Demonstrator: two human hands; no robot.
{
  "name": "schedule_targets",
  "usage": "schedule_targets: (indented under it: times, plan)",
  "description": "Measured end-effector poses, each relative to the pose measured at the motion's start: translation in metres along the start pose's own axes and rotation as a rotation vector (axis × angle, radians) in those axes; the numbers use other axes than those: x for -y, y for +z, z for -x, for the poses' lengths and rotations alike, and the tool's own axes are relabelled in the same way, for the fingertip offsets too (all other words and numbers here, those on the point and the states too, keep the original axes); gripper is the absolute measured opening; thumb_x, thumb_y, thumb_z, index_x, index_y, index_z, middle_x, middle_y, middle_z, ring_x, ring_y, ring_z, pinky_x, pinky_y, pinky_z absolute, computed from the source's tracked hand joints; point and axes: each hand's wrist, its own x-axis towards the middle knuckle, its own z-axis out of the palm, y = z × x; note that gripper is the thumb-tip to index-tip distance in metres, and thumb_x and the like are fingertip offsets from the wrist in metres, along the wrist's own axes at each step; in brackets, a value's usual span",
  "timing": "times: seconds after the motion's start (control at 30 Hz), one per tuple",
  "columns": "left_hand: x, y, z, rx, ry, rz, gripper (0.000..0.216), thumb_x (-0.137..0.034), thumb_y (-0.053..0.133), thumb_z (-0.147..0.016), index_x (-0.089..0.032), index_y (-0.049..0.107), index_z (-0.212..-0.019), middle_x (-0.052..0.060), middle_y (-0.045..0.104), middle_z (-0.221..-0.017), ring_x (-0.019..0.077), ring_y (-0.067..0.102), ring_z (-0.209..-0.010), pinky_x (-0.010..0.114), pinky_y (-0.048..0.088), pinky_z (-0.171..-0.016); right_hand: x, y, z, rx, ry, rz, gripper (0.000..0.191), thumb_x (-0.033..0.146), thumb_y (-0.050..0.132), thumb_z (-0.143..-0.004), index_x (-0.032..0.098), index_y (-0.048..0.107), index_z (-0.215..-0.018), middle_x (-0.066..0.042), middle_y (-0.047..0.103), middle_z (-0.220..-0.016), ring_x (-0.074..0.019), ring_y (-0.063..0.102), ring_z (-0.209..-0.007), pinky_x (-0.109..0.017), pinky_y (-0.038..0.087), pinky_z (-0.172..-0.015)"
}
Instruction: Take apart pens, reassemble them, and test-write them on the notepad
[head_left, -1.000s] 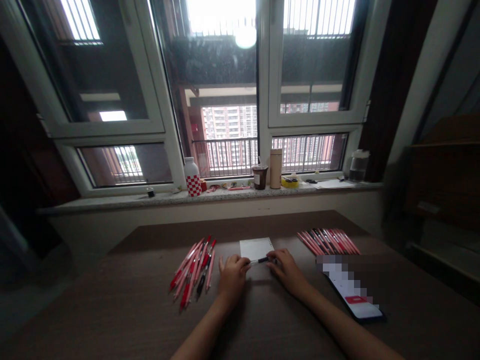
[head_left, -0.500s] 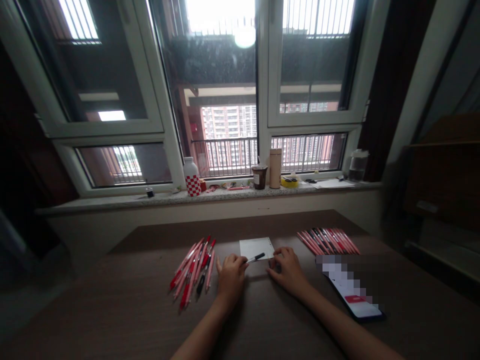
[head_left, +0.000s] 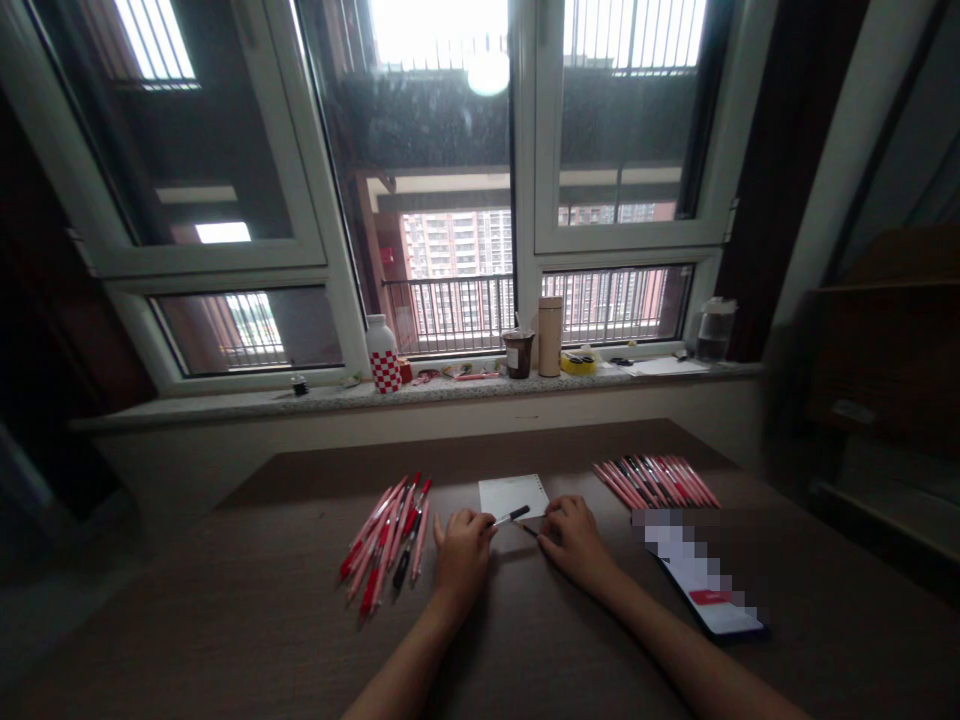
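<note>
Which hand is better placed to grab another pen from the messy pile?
Probably the left hand: the messy pile lies just beside it. The right hand is farther away, holding a small dark piece.

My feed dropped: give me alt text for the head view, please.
Two bare hands meet at a brown table's middle: the left hand holds a pen over a small white notepad, the right hand pinches a thin dark part. Pink pens lie left and right; a phone sits right.
</note>
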Motion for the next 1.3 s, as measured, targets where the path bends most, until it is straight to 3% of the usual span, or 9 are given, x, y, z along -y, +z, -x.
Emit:
schedule_targets:
  times: [0.43, 0.93, 1.1, 1.3]
  plan:
    - [0.002, 0.002, 0.001, -0.031, 0.008, 0.026, 0.020, -0.029, 0.046, -0.088, -0.027, 0.066, -0.094, 0.001, 0.063, -0.092, 0.0196, 0.056, -0.097, 0.058, 0.007, -0.111, -0.004, 0.003, -0.001, 0.019, -0.046, -0.026, 0.004, 0.020, 0.064, -0.076, 0.020, 0.064, -0.072, -0.007, 0.060, -0.098, -0.0257, 0.047, -0.102, -0.041, 0.039, -0.089]
    - [0.002, 0.002, 0.001, -0.062, 0.019, 0.017, 0.023, -0.032, 0.044, -0.090, -0.026, 0.065, -0.097, 0.002, 0.063, -0.093, 0.0196, 0.056, -0.097, 0.058, 0.007, -0.111, -0.011, 0.002, -0.006, -0.187, 0.058, 0.005, 0.013, 0.022, 0.052, -0.086, 0.017, 0.064, -0.085, -0.009, 0.064, -0.090, -0.0258, 0.050, -0.098, -0.039, 0.039, -0.089]
    - [0.002, 0.001, 0.001, -0.069, 0.020, 0.010, 0.022, -0.031, 0.044, -0.090, -0.027, 0.065, -0.097, 0.001, 0.063, -0.093, 0.0193, 0.057, -0.097, 0.058, 0.008, -0.110, -0.014, 0.004, -0.007, -0.206, 0.084, -0.004, 0.015, 0.021, 0.051, -0.086, 0.017, 0.066, -0.085, -0.011, 0.064, -0.090, -0.0261, 0.051, -0.096, -0.038, 0.040, -0.087]
    - [0.002, 0.002, 0.001, -0.081, 0.006, -0.011, 0.021, -0.028, 0.045, -0.089, -0.026, 0.065, -0.096, 0.001, 0.063, -0.093, 0.0193, 0.057, -0.096, 0.059, 0.008, -0.110, -0.014, 0.004, -0.007, -0.204, 0.052, 0.000, 0.024, 0.019, 0.046, -0.088, 0.019, 0.066, -0.102, -0.009, 0.066, -0.092, -0.0252, 0.049, -0.095, -0.038, 0.039, -0.086]
